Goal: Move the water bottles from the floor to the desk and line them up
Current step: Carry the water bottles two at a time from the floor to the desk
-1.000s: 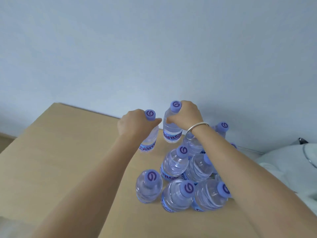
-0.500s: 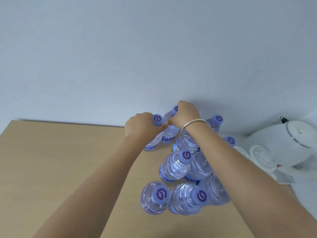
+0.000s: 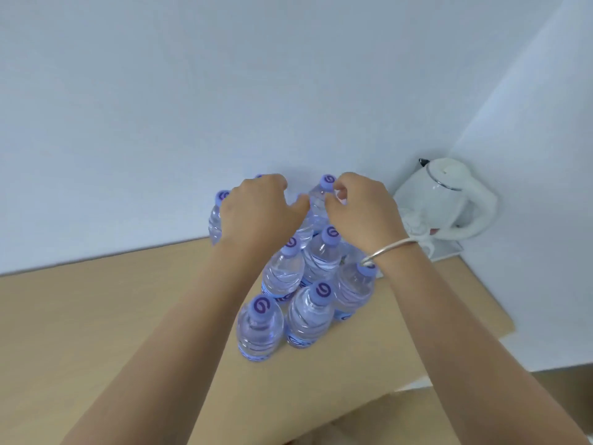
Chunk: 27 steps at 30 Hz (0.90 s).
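Several clear water bottles with purple caps stand clustered on the wooden desk (image 3: 96,316), the nearest bottle (image 3: 260,329) in front. My left hand (image 3: 256,213) curls over the back of the cluster by the wall, its thumb against a mostly hidden bottle (image 3: 305,228). Another bottle (image 3: 215,220) stands just left of that hand. My right hand (image 3: 362,210), a silver bangle on its wrist, pinches the neck of a back bottle (image 3: 321,200) just under the cap.
A white electric kettle (image 3: 449,200) sits in the back right corner, close to my right wrist. The wall runs right behind the bottles. The desk's right edge (image 3: 500,329) lies just past the cluster, with bare wood to the left.
Both hands have carried their bottles farther back to the wall end of the cluster. My view has swung right, bringing the kettle and desk corner fully in.
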{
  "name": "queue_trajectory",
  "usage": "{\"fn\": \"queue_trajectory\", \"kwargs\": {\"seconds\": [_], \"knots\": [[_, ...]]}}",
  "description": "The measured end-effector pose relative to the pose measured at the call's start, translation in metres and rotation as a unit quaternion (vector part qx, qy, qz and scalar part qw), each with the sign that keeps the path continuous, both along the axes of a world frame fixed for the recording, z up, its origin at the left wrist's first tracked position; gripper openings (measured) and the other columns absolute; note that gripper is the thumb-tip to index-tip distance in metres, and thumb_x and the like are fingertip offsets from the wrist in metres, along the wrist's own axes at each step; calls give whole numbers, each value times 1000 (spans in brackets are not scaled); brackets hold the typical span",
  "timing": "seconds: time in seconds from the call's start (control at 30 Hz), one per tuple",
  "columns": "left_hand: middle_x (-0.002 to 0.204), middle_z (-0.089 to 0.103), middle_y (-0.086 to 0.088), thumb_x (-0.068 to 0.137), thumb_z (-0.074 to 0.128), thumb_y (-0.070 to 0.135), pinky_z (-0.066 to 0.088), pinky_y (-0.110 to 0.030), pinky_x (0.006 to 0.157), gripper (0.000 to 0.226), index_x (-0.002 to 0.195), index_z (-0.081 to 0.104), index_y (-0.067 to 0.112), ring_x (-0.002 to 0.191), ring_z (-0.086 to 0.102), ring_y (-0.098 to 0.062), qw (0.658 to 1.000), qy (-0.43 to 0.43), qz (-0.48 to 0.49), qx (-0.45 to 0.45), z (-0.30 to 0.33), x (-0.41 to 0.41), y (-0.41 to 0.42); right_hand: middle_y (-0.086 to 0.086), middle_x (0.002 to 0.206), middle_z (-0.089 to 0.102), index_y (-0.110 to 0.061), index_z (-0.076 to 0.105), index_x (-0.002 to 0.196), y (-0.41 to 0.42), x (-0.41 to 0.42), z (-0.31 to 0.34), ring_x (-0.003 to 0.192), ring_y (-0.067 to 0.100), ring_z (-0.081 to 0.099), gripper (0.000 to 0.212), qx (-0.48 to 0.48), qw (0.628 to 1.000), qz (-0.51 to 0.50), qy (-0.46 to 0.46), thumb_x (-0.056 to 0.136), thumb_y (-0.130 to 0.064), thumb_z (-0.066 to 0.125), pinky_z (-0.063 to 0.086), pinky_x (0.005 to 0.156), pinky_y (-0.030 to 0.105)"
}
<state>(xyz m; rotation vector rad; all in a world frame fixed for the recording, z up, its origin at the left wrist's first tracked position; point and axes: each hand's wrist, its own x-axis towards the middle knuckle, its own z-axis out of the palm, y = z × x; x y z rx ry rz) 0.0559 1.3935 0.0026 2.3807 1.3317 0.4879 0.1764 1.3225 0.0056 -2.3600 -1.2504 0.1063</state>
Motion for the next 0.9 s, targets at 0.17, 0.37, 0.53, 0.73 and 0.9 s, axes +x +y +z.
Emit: {"fn": "queue_trajectory", "kwargs": {"seconds": [0.17,0.37,0.53,0.73,0.9], "knots": [[106,69,0,91,49,43,47,-35,85,34,115,63,23,104,60,-24,976,6,-213,45,11,36,-73,6,99,70,-10,65,104,-97,19,3,96,26,62,20,111,989,-97,18,89,-16,54,46,86,38],[113,66,10,92,49,45,44,-30,88,37,123,57,26,108,58,-14,927,57,-370,38,1,99,-185,5,105,68,-14,64,108,-239,53,-16,98,25,59,27,71,977,-199,43,89,-9,45,47,86,37],[114,65,13,91,50,46,43,-27,91,40,126,55,27,108,58,-9,898,64,-435,-10,-14,154,-305,2,110,66,-18,60,114,-385,82,-29,99,23,59,30,12,957,-282,58,93,-13,39,47,85,32],[115,62,14,90,51,47,39,-21,83,38,123,55,28,104,58,-8,864,112,-489,-48,-42,208,-432,-1,102,66,-18,60,113,-539,103,-45,92,20,59,29,2,922,-379,83,90,-14,42,45,77,27],[109,63,15,91,51,47,39,-22,82,36,120,58,26,102,57,-10,832,130,-538,-48,-55,253,-505,0,87,63,-14,61,102,-628,117,-61,84,21,60,23,19,883,-453,122,90,-11,42,52,78,35]]}}
